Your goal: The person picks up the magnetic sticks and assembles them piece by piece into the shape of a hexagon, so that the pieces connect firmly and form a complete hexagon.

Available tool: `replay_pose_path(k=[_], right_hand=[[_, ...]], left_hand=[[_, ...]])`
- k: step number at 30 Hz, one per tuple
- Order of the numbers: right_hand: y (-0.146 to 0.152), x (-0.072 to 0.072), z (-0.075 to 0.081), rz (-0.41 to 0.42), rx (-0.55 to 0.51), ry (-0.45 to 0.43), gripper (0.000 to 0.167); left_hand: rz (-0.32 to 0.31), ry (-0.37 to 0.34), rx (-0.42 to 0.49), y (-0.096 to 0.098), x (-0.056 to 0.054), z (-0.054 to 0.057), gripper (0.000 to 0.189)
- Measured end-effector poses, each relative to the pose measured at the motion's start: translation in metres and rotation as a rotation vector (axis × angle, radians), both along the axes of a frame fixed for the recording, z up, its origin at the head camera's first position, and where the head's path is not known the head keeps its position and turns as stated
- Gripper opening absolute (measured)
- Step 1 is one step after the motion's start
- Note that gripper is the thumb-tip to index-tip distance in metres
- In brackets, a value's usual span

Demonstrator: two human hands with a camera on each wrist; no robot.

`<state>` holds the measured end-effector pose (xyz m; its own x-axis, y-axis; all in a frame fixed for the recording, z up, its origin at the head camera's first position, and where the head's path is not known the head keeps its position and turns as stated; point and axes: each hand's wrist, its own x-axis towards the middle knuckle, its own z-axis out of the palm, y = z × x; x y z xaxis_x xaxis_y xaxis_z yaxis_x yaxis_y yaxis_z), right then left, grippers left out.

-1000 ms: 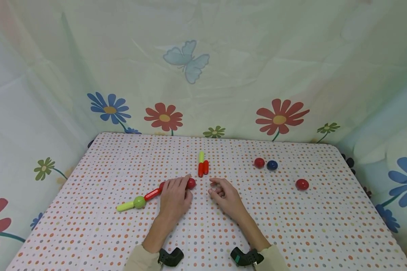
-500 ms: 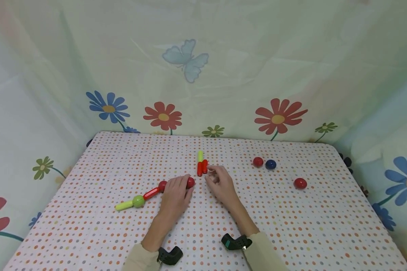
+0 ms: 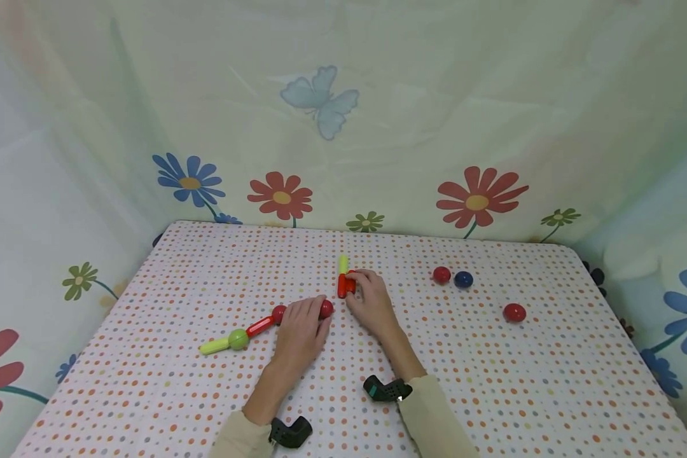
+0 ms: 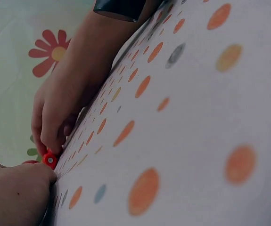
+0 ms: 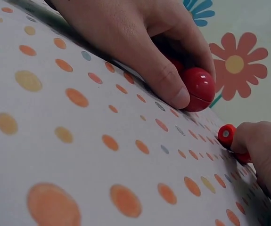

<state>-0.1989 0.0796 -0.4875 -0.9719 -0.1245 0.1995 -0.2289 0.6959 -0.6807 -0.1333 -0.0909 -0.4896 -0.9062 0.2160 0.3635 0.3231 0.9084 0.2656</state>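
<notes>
Gripping red ball (image 3: 327,310) with left hand (image 3: 300,327) at right end of ball-and-stick chain (image 3: 260,326); pinching short red stick (image 3: 351,287) with right hand (image 3: 372,306), just beside second red stick (image 3: 341,287), near yellow-green stick (image 3: 343,263), on dotted bench (image 3: 492,381).

A pale green backdrop (image 3: 412,127) hangs before me, beyond the fingers (image 3: 303,310), a printed blue butterfly (image 3: 326,108) spread well above them. A blue flower (image 3: 190,183) and a red flower (image 3: 282,198) stand ahead to the fingers' left, a larger red flower (image 3: 478,203) ahead to their right, a small green flower (image 3: 366,222) nearly straight ahead. Under the fingers stretches a dotted white tabletop (image 3: 435,356).
</notes>
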Motion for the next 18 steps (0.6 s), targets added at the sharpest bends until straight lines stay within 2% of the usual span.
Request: replay_pose_path(k=[9, 18], right_hand=[[0.0008, 0.0032, 0.0020, -0.060, -0.029, 0.033, 0.032], [0.0017, 0.0061, 0.0014, -0.155, -0.140, 0.050, 0.026]], left_hand=[[0.006, -0.009, -0.003, 0.0012, 0.0003, 0.0007, 0.046], [0.007, -0.013, -0.004, 0.0012, 0.0007, 0.0006, 0.045]])
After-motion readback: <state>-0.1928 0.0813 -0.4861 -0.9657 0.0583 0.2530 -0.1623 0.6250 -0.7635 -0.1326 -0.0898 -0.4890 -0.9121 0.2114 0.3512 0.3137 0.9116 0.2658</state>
